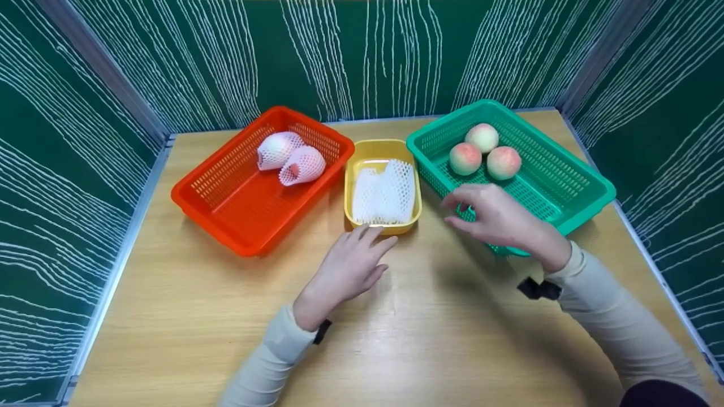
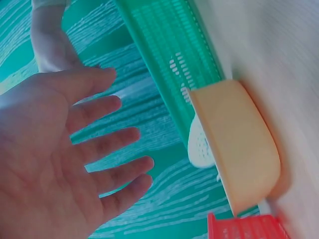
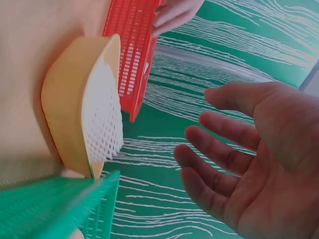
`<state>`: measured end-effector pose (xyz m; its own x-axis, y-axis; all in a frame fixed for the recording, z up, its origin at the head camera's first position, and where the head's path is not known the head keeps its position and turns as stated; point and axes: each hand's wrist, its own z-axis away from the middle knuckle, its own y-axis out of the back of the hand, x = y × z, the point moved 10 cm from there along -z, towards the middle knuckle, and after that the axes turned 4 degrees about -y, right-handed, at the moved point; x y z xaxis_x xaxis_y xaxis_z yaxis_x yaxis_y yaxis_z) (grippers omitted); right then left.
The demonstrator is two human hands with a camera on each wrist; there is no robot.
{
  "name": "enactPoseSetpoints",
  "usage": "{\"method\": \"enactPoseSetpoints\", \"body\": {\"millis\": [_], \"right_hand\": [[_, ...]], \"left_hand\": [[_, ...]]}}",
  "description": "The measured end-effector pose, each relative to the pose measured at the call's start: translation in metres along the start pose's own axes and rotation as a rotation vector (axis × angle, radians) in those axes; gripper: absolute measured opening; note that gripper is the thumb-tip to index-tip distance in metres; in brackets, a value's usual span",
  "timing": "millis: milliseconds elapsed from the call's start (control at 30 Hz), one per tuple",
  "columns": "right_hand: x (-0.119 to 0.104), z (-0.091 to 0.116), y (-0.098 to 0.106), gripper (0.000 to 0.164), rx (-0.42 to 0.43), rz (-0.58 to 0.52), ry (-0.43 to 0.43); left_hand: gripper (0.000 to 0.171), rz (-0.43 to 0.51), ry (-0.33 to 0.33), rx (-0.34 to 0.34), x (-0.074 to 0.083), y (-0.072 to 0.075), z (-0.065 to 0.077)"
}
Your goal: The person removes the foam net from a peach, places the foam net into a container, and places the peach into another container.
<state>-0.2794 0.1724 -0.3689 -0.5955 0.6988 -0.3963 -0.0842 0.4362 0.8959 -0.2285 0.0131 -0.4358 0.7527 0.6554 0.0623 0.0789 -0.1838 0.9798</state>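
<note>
My left hand [image 1: 352, 264] is held with fingers spread, its fingertips right at the near rim of the yellow bin [image 1: 384, 229]. White foam net sleeves [image 1: 384, 192] lie in that bin. My right hand [image 1: 495, 217] hangs over the near-left rim of the green basket [image 1: 588, 203], fingers bent loosely with nothing between them. Three pink and cream peaches [image 1: 504, 163] sit together in the green basket. In the red basket [image 1: 220, 232], two peaches [image 1: 276, 150] rest in foam net sleeves. Both palms show bare in the wrist views.
The three containers stand side by side on a wooden table [image 1: 186, 328], red at left, yellow in the middle, green at right. Dark green panels [image 1: 271, 62] with white wavy lines enclose the table at the back and sides, with metal strips [image 1: 119, 271] along its edges.
</note>
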Motion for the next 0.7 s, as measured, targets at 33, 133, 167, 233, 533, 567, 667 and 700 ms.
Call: {"method": "enactPoseSetpoints", "body": {"millis": [33, 133, 167, 233, 533, 567, 667, 700], "right_hand": [[0.0, 0.002, -0.003, 0.019, -0.005, -0.009, -0.006], [-0.001, 0.007, -0.014, 0.021, -0.025, -0.037, -0.017], [-0.001, 0.007, -0.018, 0.021, -0.033, -0.052, -0.019], [-0.002, 0.009, -0.025, 0.021, -0.047, -0.076, -0.018], [-0.011, 0.005, -0.046, 0.018, -0.052, -0.131, 0.055], [-0.012, 0.004, -0.049, 0.018, -0.054, -0.138, 0.067], [-0.017, 0.002, -0.056, 0.017, -0.056, -0.149, 0.095], [-0.018, 0.001, -0.058, 0.017, -0.058, -0.154, 0.096]], "left_hand": [[0.055, 0.002, 0.017, 0.007, -0.003, 0.001, 0.004], [0.055, 0.014, 0.069, 0.018, -0.014, 0.001, 0.015], [0.055, 0.017, 0.085, 0.02, -0.017, 0.002, 0.018], [0.054, 0.022, 0.11, 0.022, -0.023, 0.002, 0.023], [0.051, 0.059, 0.161, 0.059, -0.041, 0.004, 0.044], [0.05, 0.067, 0.164, 0.069, -0.042, 0.004, 0.047], [0.046, 0.088, 0.155, 0.104, -0.045, 0.004, 0.055], [0.045, 0.101, 0.15, 0.117, -0.046, 0.004, 0.057]]}}
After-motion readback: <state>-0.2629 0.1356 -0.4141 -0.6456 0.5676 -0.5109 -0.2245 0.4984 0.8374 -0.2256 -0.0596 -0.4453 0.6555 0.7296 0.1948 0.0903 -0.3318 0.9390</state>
